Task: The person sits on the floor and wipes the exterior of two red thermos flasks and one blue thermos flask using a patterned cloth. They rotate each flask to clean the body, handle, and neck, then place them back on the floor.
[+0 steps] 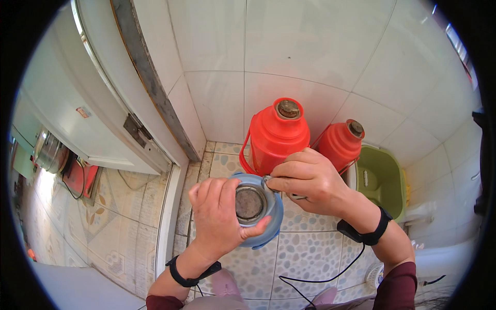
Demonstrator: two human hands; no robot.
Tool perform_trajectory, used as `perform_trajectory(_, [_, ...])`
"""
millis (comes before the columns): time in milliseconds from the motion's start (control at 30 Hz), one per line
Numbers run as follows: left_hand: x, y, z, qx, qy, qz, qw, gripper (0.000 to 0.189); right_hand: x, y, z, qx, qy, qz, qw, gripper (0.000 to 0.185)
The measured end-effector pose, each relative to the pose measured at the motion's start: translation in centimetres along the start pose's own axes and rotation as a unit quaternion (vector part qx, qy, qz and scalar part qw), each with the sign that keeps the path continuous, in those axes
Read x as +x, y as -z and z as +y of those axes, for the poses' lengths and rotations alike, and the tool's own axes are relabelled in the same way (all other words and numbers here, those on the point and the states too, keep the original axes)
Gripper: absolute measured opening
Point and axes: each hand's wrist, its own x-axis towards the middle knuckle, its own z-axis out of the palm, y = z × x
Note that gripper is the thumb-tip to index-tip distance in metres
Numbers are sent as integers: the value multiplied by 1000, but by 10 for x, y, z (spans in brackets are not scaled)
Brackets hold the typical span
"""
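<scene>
Below me is a light blue thermos flask (276,217), seen from above, with a round, worn stopper (250,202) in its neck. My left hand (217,215) grips the left side of the neck, its thumb along the near rim. Between the fingertips of my right hand (312,182) is a small grey cloth or pad (267,180), pressed against the right side of the neck. Most of the pad is hidden by the fingers. Just beyond my hands stands a large red thermos flask (277,139) with a stained stopper (288,109).
A second red thermos flask (341,143) stands beside a green plastic bin (381,178) at the right. Tiled walls (310,46) rise behind. On the left are a white door (83,100) and its frame. A black cable (329,279) hangs from my right wrist strap.
</scene>
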Motion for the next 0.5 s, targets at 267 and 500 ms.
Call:
perform_trajectory(267, [1,-2,1,9,-9,23,1000,76,15,4,4,-82,63,-73,992,23])
perform_trajectory(500, [2,1,2,22,-8,18,1000,75,18,6,0,-49,74,-138,986,20])
